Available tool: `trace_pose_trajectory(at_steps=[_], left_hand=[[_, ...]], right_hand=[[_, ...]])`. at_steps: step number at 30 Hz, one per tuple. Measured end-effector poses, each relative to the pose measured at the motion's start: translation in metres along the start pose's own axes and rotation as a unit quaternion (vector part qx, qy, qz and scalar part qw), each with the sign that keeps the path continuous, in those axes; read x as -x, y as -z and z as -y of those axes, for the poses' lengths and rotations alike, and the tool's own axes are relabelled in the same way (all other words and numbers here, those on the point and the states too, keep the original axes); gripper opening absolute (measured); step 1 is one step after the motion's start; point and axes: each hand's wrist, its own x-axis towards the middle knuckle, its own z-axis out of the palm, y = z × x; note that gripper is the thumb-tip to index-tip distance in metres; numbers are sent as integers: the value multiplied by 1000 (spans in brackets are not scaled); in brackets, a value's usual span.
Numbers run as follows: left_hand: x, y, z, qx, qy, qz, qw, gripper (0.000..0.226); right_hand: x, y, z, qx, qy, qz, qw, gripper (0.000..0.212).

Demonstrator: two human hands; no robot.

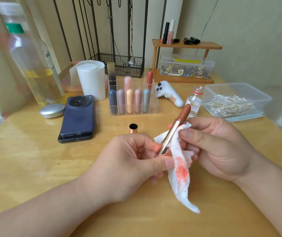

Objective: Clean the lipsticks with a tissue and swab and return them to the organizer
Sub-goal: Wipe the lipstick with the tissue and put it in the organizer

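- Our left hand (133,159) pinches the lipstick (171,132) by its gold base, above the table (34,159) and in front of the organizer (155,103).
- Our right hand (213,147) pinches the stained tissue (181,171) against the metal barrel.
- We judge it light, stiff and slick; the extended brown tip is probably soft and smears easily, so we hold the metal only.
- Its cap (133,128) stands on the table nearby.

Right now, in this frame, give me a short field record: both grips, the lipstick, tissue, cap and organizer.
left grip: pinches the lipstick at its lower tube
right grip: holds the tissue against the tube
lipstick: uncapped, brown bullet out, tilted
tissue: white, red-orange smears
cap: stands open end up on the table
organizer: clear, five capped sticks in front row, more behind
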Motion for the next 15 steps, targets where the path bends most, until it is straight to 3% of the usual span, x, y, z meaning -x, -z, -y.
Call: trace_pose_trajectory(at_steps=[5,8,11,15], left_hand=[[3,0,3,-7,-15,-3,1000,19],[2,2,-1,39,-3,99,994,15],[2,2,-3,98,29,175,979,33],[-1,4,-2,4,-12,100,995,23]], right_hand=[[1,-1,-1,47,5,-9,999,39],[1,-1,0,26,16,-22,999,42],[2,-1,1,14,7,-20,1000,33],[1,2,1,48,5,-36,998,46]])
